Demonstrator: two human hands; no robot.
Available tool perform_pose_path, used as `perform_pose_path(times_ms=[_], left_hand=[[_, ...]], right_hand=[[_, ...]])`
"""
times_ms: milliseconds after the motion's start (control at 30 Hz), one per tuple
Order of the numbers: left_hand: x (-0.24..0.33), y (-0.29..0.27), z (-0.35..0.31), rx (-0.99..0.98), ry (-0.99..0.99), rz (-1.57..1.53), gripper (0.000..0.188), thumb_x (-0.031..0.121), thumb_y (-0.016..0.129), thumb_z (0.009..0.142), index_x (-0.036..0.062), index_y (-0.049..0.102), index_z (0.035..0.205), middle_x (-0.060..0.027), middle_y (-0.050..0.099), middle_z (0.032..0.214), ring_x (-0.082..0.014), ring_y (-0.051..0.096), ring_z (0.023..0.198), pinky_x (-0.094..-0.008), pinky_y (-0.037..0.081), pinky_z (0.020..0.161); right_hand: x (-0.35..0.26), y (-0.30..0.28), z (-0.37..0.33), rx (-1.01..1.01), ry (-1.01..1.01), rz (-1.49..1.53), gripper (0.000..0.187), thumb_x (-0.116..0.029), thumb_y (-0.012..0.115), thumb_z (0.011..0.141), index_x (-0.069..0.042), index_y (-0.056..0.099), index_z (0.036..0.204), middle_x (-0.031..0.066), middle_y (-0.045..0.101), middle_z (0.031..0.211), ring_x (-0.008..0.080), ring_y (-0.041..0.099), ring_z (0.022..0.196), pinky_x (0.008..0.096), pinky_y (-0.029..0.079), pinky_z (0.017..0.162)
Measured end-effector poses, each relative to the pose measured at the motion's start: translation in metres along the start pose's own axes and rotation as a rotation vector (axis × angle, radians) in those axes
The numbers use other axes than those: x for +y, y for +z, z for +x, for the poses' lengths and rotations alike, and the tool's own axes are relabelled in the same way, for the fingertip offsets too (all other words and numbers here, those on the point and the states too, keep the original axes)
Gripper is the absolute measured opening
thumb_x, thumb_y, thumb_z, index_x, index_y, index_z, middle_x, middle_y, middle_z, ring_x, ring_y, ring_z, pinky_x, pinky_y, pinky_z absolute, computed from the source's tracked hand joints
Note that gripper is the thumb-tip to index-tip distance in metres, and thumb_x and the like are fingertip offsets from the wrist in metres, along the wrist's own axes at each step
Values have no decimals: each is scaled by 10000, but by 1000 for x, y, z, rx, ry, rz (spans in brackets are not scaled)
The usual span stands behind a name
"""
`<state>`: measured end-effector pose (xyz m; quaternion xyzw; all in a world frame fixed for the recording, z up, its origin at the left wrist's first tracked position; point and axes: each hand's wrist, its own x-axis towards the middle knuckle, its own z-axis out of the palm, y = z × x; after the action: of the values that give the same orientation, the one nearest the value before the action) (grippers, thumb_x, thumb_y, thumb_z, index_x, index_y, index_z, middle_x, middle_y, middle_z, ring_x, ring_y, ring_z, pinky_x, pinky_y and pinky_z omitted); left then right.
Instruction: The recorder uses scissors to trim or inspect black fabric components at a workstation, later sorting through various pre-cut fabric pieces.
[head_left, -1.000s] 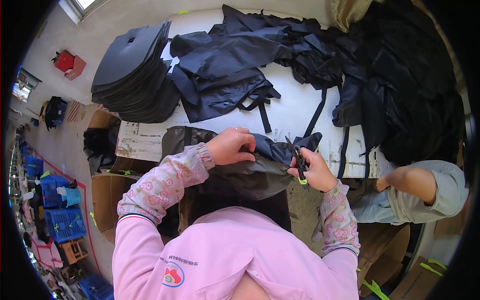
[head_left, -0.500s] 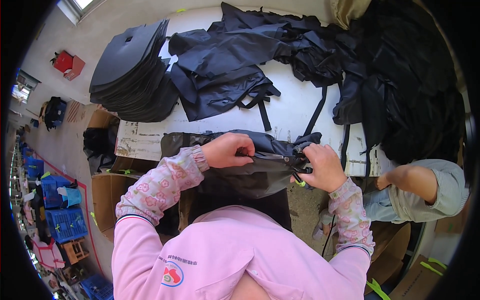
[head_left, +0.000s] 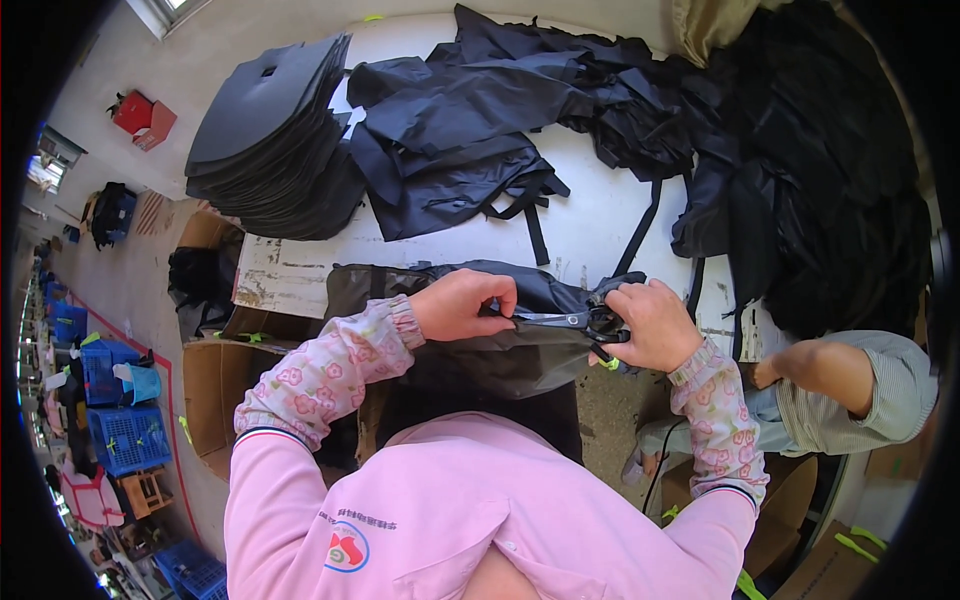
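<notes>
A black and dark grey fabric bag [head_left: 540, 372] lies across the table's front edge and hangs down towards my lap. My left hand [head_left: 464, 306] is closed, thumb and forefinger pinching the bag's upper edge. At the bag's right end, my right hand [head_left: 648, 322] is wrapped round bunched black fabric. Between the two hands the edge is stretched, with a small round metal-looking piece [head_left: 573, 320] near the right hand. A yellow-green tag [head_left: 608, 363] sticks out beneath the right fingers.
The white table [head_left: 290, 275] carries a stack of black sheets [head_left: 265, 110] at left and black fabric pieces with straps [head_left: 470, 100]. A large black heap [head_left: 820, 160] fills the right. Another person's arm [head_left: 830, 370] is at right. An open carton [head_left: 215, 400] stands at lower left.
My right hand has shifted slightly right, and the bag's edge between my hands looks straighter. My left hand has moved a little right, still pinching. The whole view has shifted slightly.
</notes>
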<state>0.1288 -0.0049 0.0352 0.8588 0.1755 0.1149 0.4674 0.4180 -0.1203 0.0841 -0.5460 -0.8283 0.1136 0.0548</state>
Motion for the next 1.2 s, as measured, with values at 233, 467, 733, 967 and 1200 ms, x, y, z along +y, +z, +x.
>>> perform_pose_path(times_ms=[233,467,733,967,1200], left_hand=[[-2,1,-1,15,17,-20,180,96,747,805,48,583,859,-57,617,758,-205,581,666,-311,473,606],[0,-1,-2,21,13,-33,174,92,746,810,47,586,861,-50,609,747,-182,562,648,-304,467,600],[-2,0,-2,27,7,-63,178,91,744,816,47,578,863,-43,604,745,-174,542,641,-300,457,597],[-1,1,-2,47,12,-98,234,72,749,809,48,543,916,-47,594,755,-169,528,639,-299,447,605],[2,-1,-3,48,12,-120,251,72,748,810,51,528,929,-46,594,763,-170,525,640,-299,443,602]], right_hand=[[1,6,0,-37,23,5,421,-390,791,677,-64,589,850,92,606,810,286,609,798,391,443,750],[1,9,0,-22,28,36,453,-437,807,662,-65,587,799,94,610,767,305,609,747,398,453,709],[2,15,-3,-18,38,42,488,-468,813,660,-63,586,809,96,614,771,311,609,741,404,450,694],[-2,14,2,-5,7,57,537,-493,822,643,-56,591,856,94,610,814,302,599,774,393,426,705],[-4,15,3,-28,27,86,557,-514,824,639,-46,590,833,103,621,802,312,607,761,392,438,704]])
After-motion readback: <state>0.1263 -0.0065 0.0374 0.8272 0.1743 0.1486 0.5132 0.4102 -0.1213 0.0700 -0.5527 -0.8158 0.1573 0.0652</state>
